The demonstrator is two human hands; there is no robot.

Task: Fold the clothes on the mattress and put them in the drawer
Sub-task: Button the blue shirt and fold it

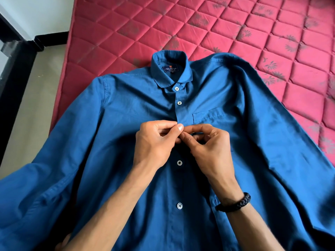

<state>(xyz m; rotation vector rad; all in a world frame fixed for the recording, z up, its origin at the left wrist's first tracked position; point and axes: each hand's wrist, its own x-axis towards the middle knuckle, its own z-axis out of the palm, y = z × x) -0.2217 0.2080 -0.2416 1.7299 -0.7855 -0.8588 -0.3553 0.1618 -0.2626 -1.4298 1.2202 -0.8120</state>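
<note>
Blue shirt lies face-up on the red quilted mattress, collar twd the far end, sleeves spread out L & R. Both hands meet at the button placket, mid-chest, just below the 2nd button. Left hand has its grip closed on the placket edge, thumb & forefinger pinching fabric; right hand does the same from the other side, fingertips touching the left's. Can't tell if a button sits between the fingers, it's hidden. Two more buttons show below the hands, done up. Chest pocket is just beside the right hand. Black braided wristband on right wrist. Beige floor left of the mattress.
</note>
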